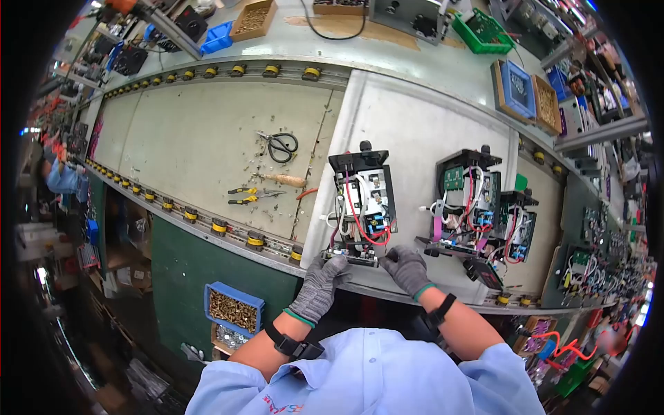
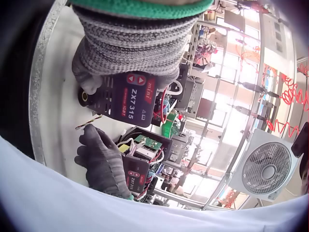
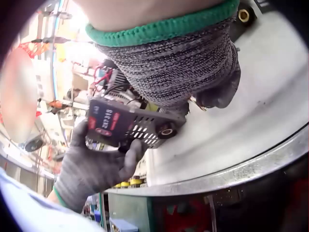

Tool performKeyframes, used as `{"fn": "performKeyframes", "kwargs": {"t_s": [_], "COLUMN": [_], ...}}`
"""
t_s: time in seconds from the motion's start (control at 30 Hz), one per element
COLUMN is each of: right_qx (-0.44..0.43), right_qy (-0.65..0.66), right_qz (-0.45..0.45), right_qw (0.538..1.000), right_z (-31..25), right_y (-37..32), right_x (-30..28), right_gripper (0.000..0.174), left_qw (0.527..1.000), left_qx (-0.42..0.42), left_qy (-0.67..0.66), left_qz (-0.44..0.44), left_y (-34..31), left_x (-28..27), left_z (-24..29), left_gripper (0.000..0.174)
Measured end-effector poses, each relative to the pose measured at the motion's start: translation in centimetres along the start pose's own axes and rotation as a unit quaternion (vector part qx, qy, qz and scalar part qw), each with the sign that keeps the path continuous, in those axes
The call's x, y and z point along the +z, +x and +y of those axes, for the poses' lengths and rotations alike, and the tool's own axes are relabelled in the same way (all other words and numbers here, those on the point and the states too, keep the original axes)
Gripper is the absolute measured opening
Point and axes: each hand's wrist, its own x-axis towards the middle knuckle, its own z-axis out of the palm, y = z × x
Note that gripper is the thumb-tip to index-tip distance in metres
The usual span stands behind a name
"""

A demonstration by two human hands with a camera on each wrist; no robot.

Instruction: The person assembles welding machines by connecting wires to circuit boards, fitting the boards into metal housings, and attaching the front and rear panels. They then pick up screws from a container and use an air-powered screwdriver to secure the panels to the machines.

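An opened welding machine [image 1: 375, 190] with white and red wires stands at the table's near edge. My left hand [image 1: 319, 285], in a grey knit glove, grips the lower left of its front panel [image 2: 130, 99], which reads ZX7 315. In the right wrist view the left thumb and fingers lie round this panel's edge. Just right of the machine, my gloved right hand [image 1: 409, 268] has curled fingers. The left wrist view shows its fingertips pinching a thin twisted wire [image 2: 89, 122] in front of the panel.
Two more opened machines [image 1: 470, 197] stand to the right. Black scissors [image 1: 280, 146], yellow-handled pliers [image 1: 252, 196] and a wooden-handled tool [image 1: 283, 180] lie left. A blue bin of brass screws [image 1: 234, 309] hangs below the roller-lined edge. A green basket [image 1: 484, 33] stands at the back.
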Motion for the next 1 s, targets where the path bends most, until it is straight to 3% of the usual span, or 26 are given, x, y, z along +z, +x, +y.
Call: {"fn": "performKeyframes", "kwargs": {"t_s": [0.17,0.23,0.3,0.37,0.5,0.6,0.7,0.77,0.8,0.87,0.97,1.0], "right_qx": [0.020,0.013,0.002,-0.002,-0.024,0.010,-0.018,0.042,0.040,0.124,0.089,0.084], "right_qy": [-0.095,-0.203,-0.196,-0.115,-0.136,-0.154,-0.161,0.078,0.076,0.349,0.427,0.412], "right_qz": [-0.074,-0.133,-0.095,0.034,0.022,-0.059,-0.076,-0.180,-0.180,-0.209,-0.207,-0.190], "right_qw": [0.993,0.970,0.976,0.993,0.990,0.986,0.984,0.980,0.980,0.905,0.876,0.887], "right_z": [0.5,1.7,1.8,0.7,-0.8,0.2,-0.1,-1.1,-1.9,-3.5,-4.7,-5.2], "right_y": [-0.3,-0.9,-1.7,-2.2,-0.1,1.7,0.4,-0.5,-1.0,-1.7,-1.5,-1.3], "right_x": [-0.8,-0.6,-1.0,-1.2,-1.1,-0.2,-2.0,-3.9,-4.8,-6.4,-7.6,-7.9], "right_gripper": [0.033,0.034,0.034,0.034,0.037,0.041,0.043,0.039,0.039,0.034,0.038,0.038], "left_qw": [1.000,1.000,1.000,1.000,1.000,1.000,1.000,1.000,1.000,1.000,1.000,1.000], "left_qx": [0.004,0.005,0.009,0.002,0.006,0.006,0.014,0.006,0.008,0.008,0.012,0.009], "left_qy": [0.019,0.027,0.021,0.022,0.019,0.017,-0.005,0.001,-0.001,-0.004,-0.007,-0.005], "left_qz": [-0.001,0.000,0.001,0.003,0.006,-0.001,-0.012,-0.008,-0.008,-0.010,0.000,0.001], "left_y": [0.0,0.3,0.6,0.5,0.2,0.0,-0.1,0.2,0.2,0.2,0.1,0.1], "left_x": [-0.3,-0.6,-0.6,-0.8,-0.7,-0.4,0.0,-0.4,-0.4,-0.5,-0.3,-0.4], "left_z": [-0.3,-0.5,-0.6,-0.7,-0.7,-0.3,-0.3,-0.5,-0.5,-0.6,-0.6,-0.8], "left_gripper": [0.046,0.043,0.041,0.040,0.039,0.039,0.050,0.049,0.049,0.050,0.050,0.050]}}
